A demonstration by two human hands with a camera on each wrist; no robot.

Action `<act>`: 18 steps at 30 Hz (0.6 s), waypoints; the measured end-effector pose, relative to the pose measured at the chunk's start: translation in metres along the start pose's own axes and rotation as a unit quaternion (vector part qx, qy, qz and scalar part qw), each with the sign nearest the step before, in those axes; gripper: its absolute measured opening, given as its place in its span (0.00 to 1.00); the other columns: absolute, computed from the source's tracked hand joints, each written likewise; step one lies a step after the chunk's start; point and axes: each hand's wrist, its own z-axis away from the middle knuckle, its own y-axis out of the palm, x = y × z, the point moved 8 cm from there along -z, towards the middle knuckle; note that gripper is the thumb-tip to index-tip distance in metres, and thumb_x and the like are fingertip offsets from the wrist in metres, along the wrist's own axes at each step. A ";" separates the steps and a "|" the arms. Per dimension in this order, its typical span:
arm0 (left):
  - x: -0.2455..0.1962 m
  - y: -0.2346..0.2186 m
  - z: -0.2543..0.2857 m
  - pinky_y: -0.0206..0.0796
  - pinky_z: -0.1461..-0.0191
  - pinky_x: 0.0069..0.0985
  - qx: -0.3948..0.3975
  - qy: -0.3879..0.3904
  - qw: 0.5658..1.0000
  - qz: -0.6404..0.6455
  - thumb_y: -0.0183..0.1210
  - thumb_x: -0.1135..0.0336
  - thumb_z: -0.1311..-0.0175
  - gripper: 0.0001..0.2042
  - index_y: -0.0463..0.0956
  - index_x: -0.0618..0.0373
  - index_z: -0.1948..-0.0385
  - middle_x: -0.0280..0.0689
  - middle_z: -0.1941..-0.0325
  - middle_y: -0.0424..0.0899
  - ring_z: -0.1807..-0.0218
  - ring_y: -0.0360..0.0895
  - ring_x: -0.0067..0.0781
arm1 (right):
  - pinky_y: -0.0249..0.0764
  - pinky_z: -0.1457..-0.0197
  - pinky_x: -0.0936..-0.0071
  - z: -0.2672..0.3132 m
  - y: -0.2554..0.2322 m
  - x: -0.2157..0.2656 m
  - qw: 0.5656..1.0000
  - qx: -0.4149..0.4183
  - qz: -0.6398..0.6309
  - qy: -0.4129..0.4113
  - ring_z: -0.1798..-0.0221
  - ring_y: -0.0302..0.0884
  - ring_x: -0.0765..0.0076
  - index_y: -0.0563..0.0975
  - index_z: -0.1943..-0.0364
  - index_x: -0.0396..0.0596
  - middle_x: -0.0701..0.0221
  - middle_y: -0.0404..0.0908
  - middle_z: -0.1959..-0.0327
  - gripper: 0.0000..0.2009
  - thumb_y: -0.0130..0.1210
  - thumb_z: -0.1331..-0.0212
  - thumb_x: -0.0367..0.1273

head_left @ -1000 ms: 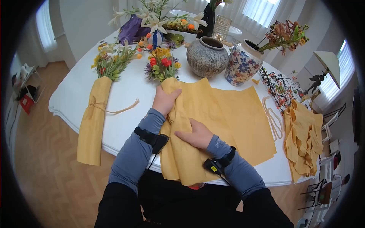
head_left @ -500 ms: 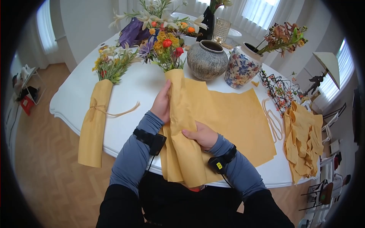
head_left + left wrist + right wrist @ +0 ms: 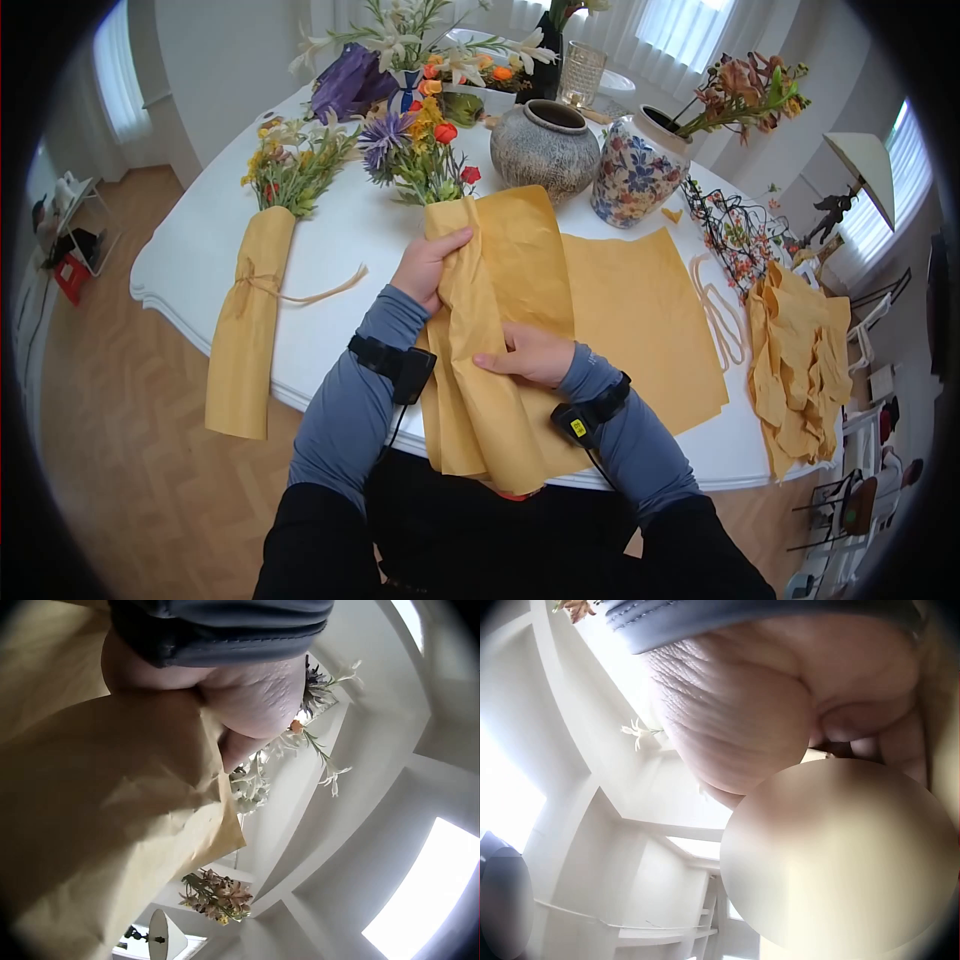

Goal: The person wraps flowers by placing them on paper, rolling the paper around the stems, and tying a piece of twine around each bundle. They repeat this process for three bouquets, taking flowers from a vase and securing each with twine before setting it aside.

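A bouquet [image 3: 437,165] of purple, yellow and red flowers pokes out of the top of a rolled sheet of tan wrapping paper [image 3: 470,300]. My left hand [image 3: 420,268] grips the upper part of the roll, thumb across its front. Lower down, my right hand [image 3: 540,357] holds the roll from the right side, its thumb on the front and its other fingers hidden behind. A loose flap of the paper stands up right of the roll. In the left wrist view the paper [image 3: 112,795] passes under the palm. A blurred patch covers much of the right wrist view.
More tan sheets [image 3: 640,320] lie under the roll on the white table [image 3: 175,245]. A wrapped, tied bouquet [image 3: 245,340] lies left. Behind stand a grey pot [image 3: 540,155] and a floral vase [image 3: 640,175]. Crumpled paper [image 3: 795,370], cord [image 3: 720,315] and blossom twigs [image 3: 735,230] lie right.
The bouquet rose toward the back half a second ago and now sits lower again. A paper flap has lifted on the roll's right side. My right hand has shifted slightly right.
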 end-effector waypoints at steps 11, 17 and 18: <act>-0.010 -0.010 0.002 0.77 0.52 0.30 -0.124 0.109 0.977 -0.133 0.64 0.72 0.37 0.15 0.76 0.65 0.50 0.40 0.55 0.85 0.57 0.84 0.33 | 0.76 0.43 0.70 0.005 -0.013 0.025 0.911 -0.246 0.324 -0.068 0.48 0.80 0.69 0.71 0.41 0.37 0.61 0.82 0.50 0.32 0.66 0.42 0.45; -0.010 -0.013 0.002 0.77 0.51 0.30 -0.124 0.089 0.980 -0.125 0.62 0.66 0.34 0.15 0.76 0.64 0.49 0.40 0.54 0.85 0.56 0.84 0.33 | 0.74 0.40 0.70 -0.001 -0.015 0.005 0.972 -0.149 0.175 -0.046 0.45 0.79 0.70 0.70 0.38 0.41 0.64 0.81 0.46 0.24 0.59 0.35 0.36; -0.012 -0.015 0.001 0.77 0.51 0.30 -0.124 0.088 0.980 -0.125 0.62 0.66 0.34 0.15 0.76 0.64 0.49 0.40 0.54 0.85 0.56 0.84 0.33 | 0.74 0.40 0.70 0.000 -0.015 0.007 0.972 -0.149 0.175 -0.046 0.45 0.79 0.70 0.70 0.38 0.41 0.64 0.81 0.46 0.24 0.59 0.35 0.36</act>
